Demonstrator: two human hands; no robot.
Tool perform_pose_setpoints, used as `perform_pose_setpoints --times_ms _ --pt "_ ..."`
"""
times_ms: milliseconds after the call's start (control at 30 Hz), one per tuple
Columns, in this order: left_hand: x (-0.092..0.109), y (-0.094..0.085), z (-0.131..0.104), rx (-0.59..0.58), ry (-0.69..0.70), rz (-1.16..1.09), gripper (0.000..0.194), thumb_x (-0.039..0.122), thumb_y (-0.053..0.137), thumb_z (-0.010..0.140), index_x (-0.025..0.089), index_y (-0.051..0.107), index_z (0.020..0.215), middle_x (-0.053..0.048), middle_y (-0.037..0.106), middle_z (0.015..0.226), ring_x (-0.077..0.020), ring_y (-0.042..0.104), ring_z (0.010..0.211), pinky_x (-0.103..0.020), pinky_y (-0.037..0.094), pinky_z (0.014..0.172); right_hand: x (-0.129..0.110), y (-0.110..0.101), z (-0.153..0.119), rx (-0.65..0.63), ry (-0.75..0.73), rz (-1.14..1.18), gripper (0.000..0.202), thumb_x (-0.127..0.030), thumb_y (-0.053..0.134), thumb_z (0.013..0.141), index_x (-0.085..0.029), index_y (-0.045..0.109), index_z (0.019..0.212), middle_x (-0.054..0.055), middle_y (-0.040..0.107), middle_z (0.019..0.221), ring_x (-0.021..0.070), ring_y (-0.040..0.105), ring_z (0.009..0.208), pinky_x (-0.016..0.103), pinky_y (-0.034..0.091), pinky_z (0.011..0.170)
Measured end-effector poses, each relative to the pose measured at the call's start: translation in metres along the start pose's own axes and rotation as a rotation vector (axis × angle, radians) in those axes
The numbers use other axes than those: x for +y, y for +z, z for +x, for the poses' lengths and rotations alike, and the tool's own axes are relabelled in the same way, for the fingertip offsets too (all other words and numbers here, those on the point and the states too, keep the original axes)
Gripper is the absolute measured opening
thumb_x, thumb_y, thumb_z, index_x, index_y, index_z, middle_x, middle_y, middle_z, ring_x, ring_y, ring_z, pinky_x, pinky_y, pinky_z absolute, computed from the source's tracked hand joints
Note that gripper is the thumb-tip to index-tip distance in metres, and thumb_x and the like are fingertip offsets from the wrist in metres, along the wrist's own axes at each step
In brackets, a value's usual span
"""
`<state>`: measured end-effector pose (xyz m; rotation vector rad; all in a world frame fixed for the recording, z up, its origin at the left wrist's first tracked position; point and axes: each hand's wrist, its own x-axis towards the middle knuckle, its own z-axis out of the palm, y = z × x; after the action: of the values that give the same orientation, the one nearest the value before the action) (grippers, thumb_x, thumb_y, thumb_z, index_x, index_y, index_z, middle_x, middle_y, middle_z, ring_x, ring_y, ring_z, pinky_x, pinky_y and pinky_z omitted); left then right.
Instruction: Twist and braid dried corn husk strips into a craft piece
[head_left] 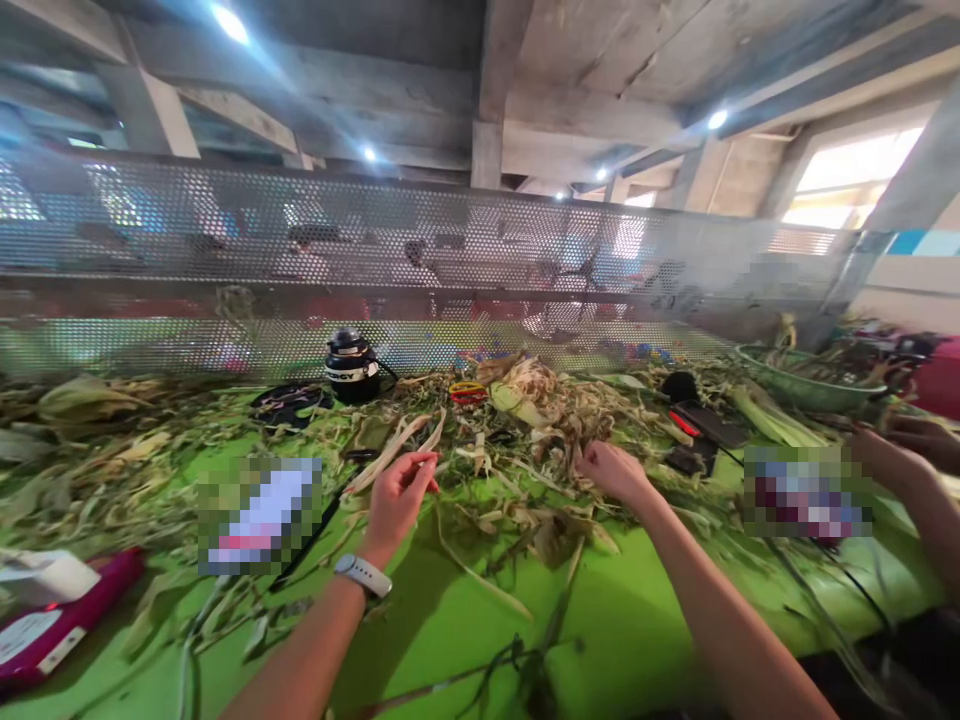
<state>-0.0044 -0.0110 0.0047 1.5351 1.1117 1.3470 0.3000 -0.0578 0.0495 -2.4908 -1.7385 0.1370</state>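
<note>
My left hand, with a white band at its wrist, is over the green tabletop. Thumb and fingers are pinched together, and whatever is between them is too small to make out. Pale dried leaf strips lie just behind that hand. My right hand is closed at the edge of a heap of dried, frayed plant matter; its fingertips are turned away, so what they grip is hidden. Crumpled brown leaves lie on the table between and in front of my hands.
A black jar stands at the back before a perforated metal screen. A blurred-out phone-like thing and a magenta power strip are at left. Another person's hand is at right, near a green basket.
</note>
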Motion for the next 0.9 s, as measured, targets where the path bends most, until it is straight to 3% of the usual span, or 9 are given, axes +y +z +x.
perform_pose_setpoints --times_ms 133,267,433,567,633,700,767,900 --pt "0.008 0.005 -0.002 -0.031 -0.026 -0.012 0.029 0.039 0.059 0.070 0.014 0.063 0.083 0.000 0.061 0.054 -0.0146 0.057 0.053 -0.025 0.045 0.054 0.007 0.000 0.002 -0.033 0.003 0.040 0.033 -0.043 0.045 0.080 -0.017 0.063 0.071 0.011 0.067 0.081 0.0239 0.061 0.079 0.026 0.033 0.058" --pt "0.016 0.012 -0.005 -0.091 -0.046 0.010 0.029 0.041 0.059 0.067 0.014 0.063 0.079 0.001 0.060 0.053 -0.0150 0.057 0.053 -0.027 0.047 0.057 0.015 0.008 0.007 -0.040 -0.045 0.108 0.026 -0.028 0.046 0.077 -0.016 0.060 0.058 0.006 0.064 0.067 0.0180 0.059 0.069 0.023 0.032 0.056" --pt "0.020 0.016 -0.006 -0.197 -0.059 0.095 0.030 0.042 0.059 0.069 0.015 0.064 0.080 0.000 0.061 0.056 -0.0159 0.058 0.056 -0.028 0.048 0.058 0.023 0.004 0.002 0.074 -0.147 0.213 0.021 -0.022 0.040 0.082 -0.017 0.057 0.070 0.000 0.059 0.072 0.0122 0.053 0.071 0.019 0.034 0.060" --pt "0.035 0.028 -0.007 -0.351 -0.164 -0.004 0.033 0.042 0.064 0.067 0.016 0.064 0.089 -0.005 0.068 0.075 -0.0190 0.064 0.073 -0.033 0.051 0.071 0.012 -0.011 -0.013 0.190 -0.387 0.418 0.024 -0.029 0.039 0.087 -0.018 0.050 0.069 -0.002 0.050 0.066 0.0112 0.046 0.063 0.020 0.035 0.060" --pt "0.048 0.040 -0.009 -0.456 -0.228 -0.062 0.050 0.038 0.073 0.061 0.018 0.060 0.105 -0.008 0.069 0.088 -0.0213 0.065 0.085 -0.034 0.051 0.076 -0.004 -0.017 -0.024 0.217 -0.523 0.511 0.025 -0.029 0.041 0.087 -0.018 0.049 0.067 -0.002 0.049 0.067 0.0114 0.045 0.063 0.021 0.036 0.060" --pt "0.060 0.056 -0.013 -0.542 -0.263 -0.196 0.067 0.033 0.078 0.055 0.021 0.053 0.116 -0.010 0.067 0.100 -0.0223 0.064 0.092 -0.035 0.051 0.078 -0.024 -0.020 -0.034 0.180 -0.678 0.575 0.019 -0.023 0.043 0.087 -0.017 0.051 0.071 0.000 0.053 0.074 0.0118 0.048 0.069 0.022 0.038 0.065" --pt "0.068 0.071 -0.015 -0.619 -0.269 -0.334 0.065 0.033 0.077 0.058 0.020 0.051 0.115 -0.011 0.065 0.108 -0.0224 0.063 0.094 -0.036 0.051 0.080 -0.042 -0.020 -0.041 0.120 -0.812 0.578 0.013 -0.016 0.046 0.084 -0.017 0.052 0.072 0.001 0.054 0.076 0.0119 0.048 0.070 0.022 0.039 0.067" --pt "0.067 0.088 -0.013 -0.381 -0.179 -0.294 0.043 0.048 0.063 0.070 0.015 0.057 0.098 -0.009 0.068 0.096 -0.0210 0.064 0.086 -0.035 0.051 0.078 -0.059 -0.018 -0.042 0.111 -0.922 0.551 0.011 -0.009 0.046 0.081 -0.016 0.052 0.075 0.003 0.055 0.077 0.0125 0.048 0.071 0.023 0.041 0.069"
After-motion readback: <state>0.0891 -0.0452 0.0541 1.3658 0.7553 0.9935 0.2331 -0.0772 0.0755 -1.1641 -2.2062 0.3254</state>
